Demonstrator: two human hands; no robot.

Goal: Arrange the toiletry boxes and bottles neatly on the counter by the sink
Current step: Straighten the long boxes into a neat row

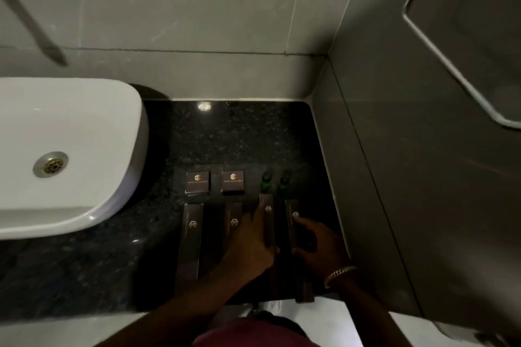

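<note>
On the black granite counter [225,135], two small square boxes [197,183] [233,182] and two green bottles [266,177] [284,182] stand in a back row. In front of them lie several long dark boxes side by side; the leftmost [191,239] lies free. My left hand [251,245] lies across the second long box [234,221] and pinches the third long box [267,210] between fingers and thumb. My right hand [318,245] grips the fourth long box [293,213], whose near end sticks out past the counter's front edge.
A white basin [135,149] sits on the counter to the left, close to the leftmost boxes. Grey tiled walls close off the back and the right side. A wall-mounted fixture [451,65] hangs at the upper right.
</note>
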